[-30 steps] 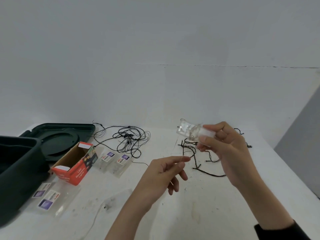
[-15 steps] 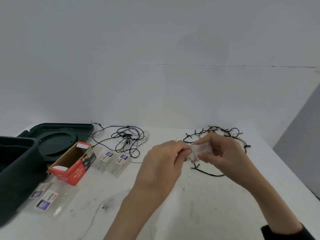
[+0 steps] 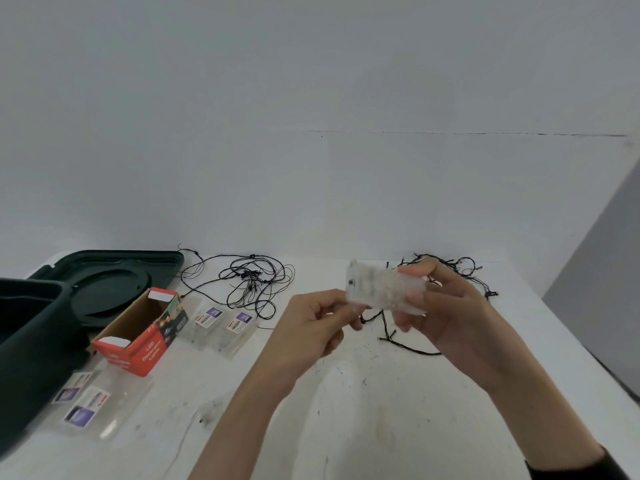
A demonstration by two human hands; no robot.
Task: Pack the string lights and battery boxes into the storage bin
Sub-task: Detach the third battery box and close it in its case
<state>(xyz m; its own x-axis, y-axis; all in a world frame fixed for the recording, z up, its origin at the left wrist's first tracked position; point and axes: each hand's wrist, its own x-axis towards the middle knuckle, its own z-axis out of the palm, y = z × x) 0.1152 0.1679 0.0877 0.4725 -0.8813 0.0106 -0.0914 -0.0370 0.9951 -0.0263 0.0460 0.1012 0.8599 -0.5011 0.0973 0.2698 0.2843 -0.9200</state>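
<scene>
My right hand [image 3: 446, 317] grips a clear battery box [image 3: 381, 289] above the table, with pale wire wound round it. My left hand [image 3: 311, 327] is just below the box's left end, thumb and fingers pinched together on what looks like a thin light wire. The dark green storage bin [image 3: 31, 341] stands at the far left edge. One black string light tangle [image 3: 252, 282] lies at the back centre, another [image 3: 464, 271] behind my right hand. Two clear labelled battery boxes [image 3: 221, 323] lie mid-left, and more [image 3: 83, 403] beside the bin.
The bin's dark green lid [image 3: 114, 271] lies flat behind the bin. An open red cardboard light box [image 3: 138, 337] lies between the bin and the battery boxes. A thin pale wire [image 3: 194, 420] trails over the white table [image 3: 398, 427] toward the front edge.
My hands came together, then the right hand lifted and turned the battery box. The left hand stays close beneath it instead of held apart.
</scene>
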